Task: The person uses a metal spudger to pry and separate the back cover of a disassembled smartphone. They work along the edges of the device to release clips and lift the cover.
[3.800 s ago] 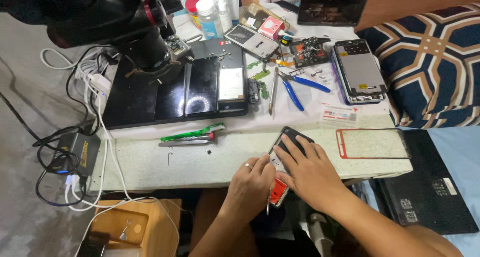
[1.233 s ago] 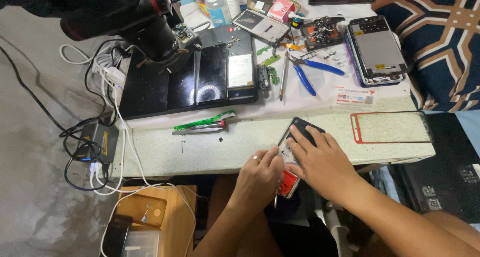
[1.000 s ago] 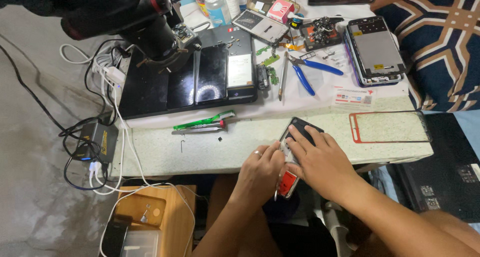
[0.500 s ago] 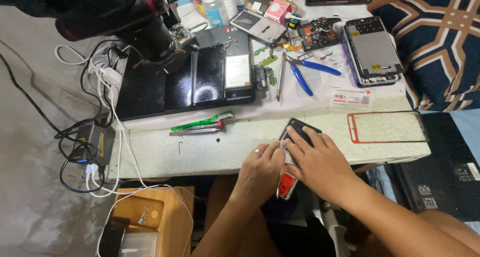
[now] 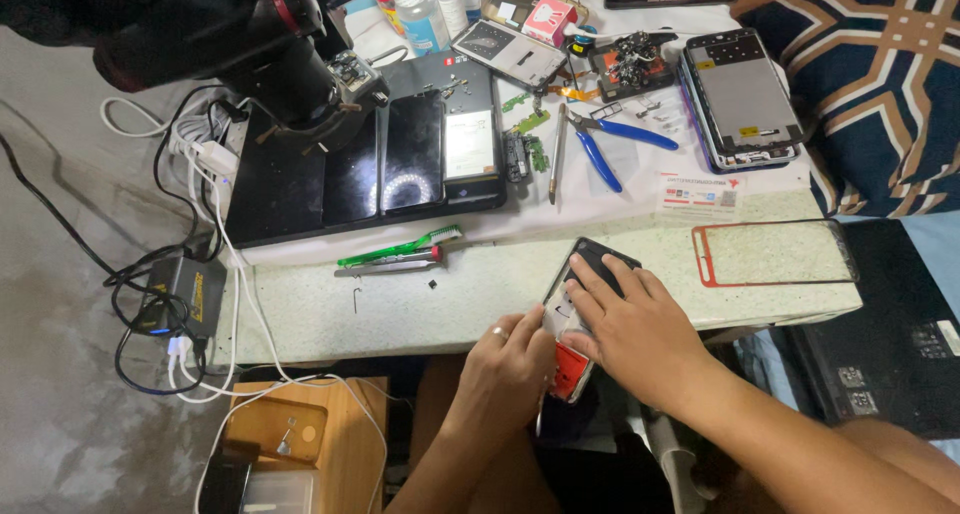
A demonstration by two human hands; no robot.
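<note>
I see my right hand point(image 5: 628, 324) pressed flat on the opened phone point(image 5: 585, 304) at the near edge of the table point(image 5: 400, 304), while my left hand point(image 5: 510, 359) pinches its near left side.

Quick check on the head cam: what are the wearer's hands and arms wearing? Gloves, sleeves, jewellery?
Both bare: no gloves, no sleeves in view on either forearm. The left hand has a thin ring on one finger. The right hand shows no ring, watch or band.
</note>
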